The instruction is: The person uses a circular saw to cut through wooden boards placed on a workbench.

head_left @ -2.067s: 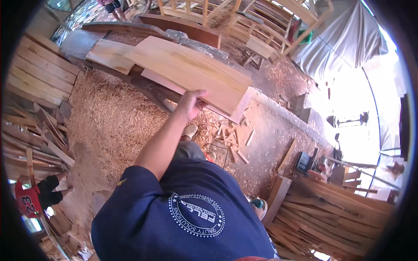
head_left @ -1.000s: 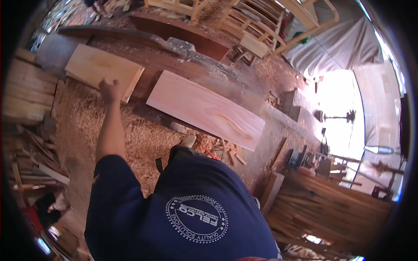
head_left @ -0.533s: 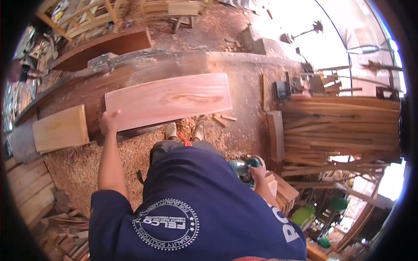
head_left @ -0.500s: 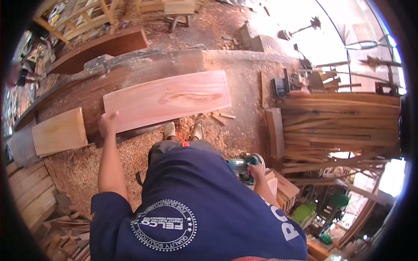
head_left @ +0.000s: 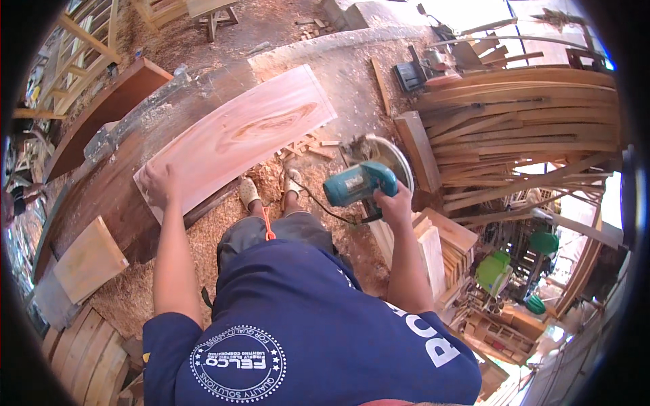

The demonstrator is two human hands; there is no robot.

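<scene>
A pale pinkish wooden board (head_left: pixel 237 128) with a dark swirl in its grain lies across a dark wooden bench top (head_left: pixel 115 176). My left hand (head_left: pixel 162 186) rests on the board's near left end, its fingers seeming spread on the surface. In my right hand (head_left: pixel 395 203) is the handle of a teal circular saw (head_left: pixel 355 184), lifted to the right of my legs and apart from the board. The saw's round blade or guard shows beyond its body, and a dark cord trails from it toward my feet.
A short pale board (head_left: pixel 88 260) is at the left. Beyond the bench lies a reddish-brown plank (head_left: pixel 112 111). Stacked boards (head_left: pixel 440 250) stand beside my right arm, and a big pile of long wood strips (head_left: pixel 528 128) fills the right. Wood shavings (head_left: pixel 172 254) cover the floor.
My right hand has brought the saw up and forward from beside my hip. My left hand has shifted from the board's end edge onto its face. The view has turned.
</scene>
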